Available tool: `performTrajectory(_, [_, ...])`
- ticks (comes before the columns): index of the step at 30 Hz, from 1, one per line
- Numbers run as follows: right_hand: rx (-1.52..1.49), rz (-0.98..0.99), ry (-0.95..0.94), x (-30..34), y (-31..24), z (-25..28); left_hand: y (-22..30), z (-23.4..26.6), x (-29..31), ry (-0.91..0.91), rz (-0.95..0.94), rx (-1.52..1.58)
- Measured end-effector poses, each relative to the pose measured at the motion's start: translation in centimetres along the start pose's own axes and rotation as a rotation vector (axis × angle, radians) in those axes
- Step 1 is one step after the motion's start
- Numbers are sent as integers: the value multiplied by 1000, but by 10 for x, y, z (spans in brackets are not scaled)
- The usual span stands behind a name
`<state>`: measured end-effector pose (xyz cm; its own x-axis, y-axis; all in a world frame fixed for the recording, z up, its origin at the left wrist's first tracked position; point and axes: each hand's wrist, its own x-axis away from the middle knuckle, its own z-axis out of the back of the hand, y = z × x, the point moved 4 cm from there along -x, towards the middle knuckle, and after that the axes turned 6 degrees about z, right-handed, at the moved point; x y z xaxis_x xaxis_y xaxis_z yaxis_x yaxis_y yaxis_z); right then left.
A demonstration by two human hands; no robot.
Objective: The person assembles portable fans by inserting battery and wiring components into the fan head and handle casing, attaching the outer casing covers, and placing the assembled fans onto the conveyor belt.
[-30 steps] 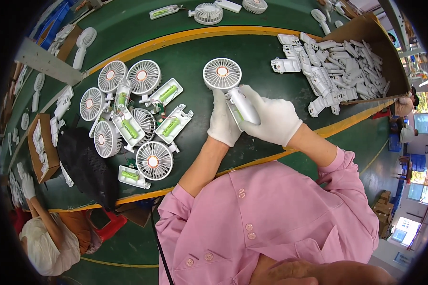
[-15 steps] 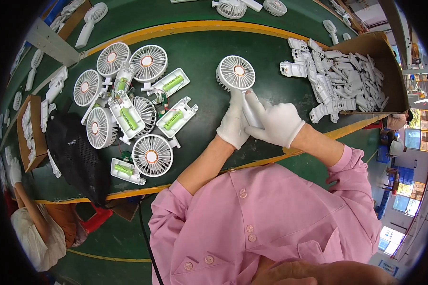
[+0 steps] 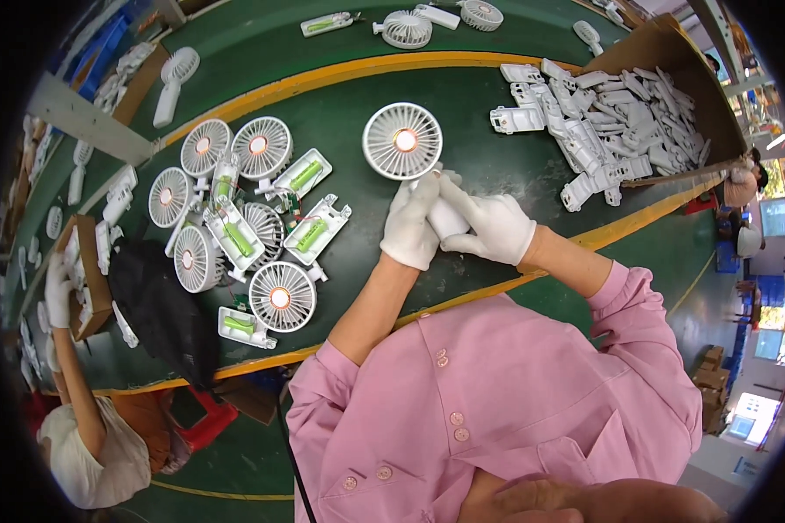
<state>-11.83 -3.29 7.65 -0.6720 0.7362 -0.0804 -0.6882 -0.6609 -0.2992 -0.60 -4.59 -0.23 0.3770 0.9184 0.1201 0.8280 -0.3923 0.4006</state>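
Observation:
Both my hands, in white gloves, are closed around the handle of a white handheld fan (image 3: 402,141) above the green table (image 3: 349,113). My left hand (image 3: 412,222) wraps the handle from the left, just below the round fan head. My right hand (image 3: 493,228) grips the same handle from the right, its fingers near the neck and the lower end. The fan's slotted grille faces up, with an orange ring at its hub. Much of the handle is hidden by the gloves.
Left of my hands lies a cluster of opened fans (image 3: 281,296) with green batteries and wires. A black mesh bag (image 3: 161,305) is beside them. At right, a cardboard box (image 3: 711,105) spills white plastic shells (image 3: 584,144). A co-worker's gloved hand (image 3: 58,292) reaches into a smaller box (image 3: 96,270).
The held fan has moved a little left and its head now faces up more squarely. Both hands have shifted left with it. The co-worker's hand has reached to the small box.

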Motion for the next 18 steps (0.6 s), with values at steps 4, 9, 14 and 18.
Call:
performTrajectory(4, [-487,-259,96,0,17,-3,11,0,1,-72,24,63])
performTrajectory(9, [-503,-388,-6,-22,4,-7,11,-5,0,-10,-104,-185])
performTrajectory(14, [-560,-389,48,-26,8,-14,11,-5,0,107,-175,-266])
performTrajectory(18, [-803,-405,-61,-26,19,-20,18,-9,2,34,-111,-317])
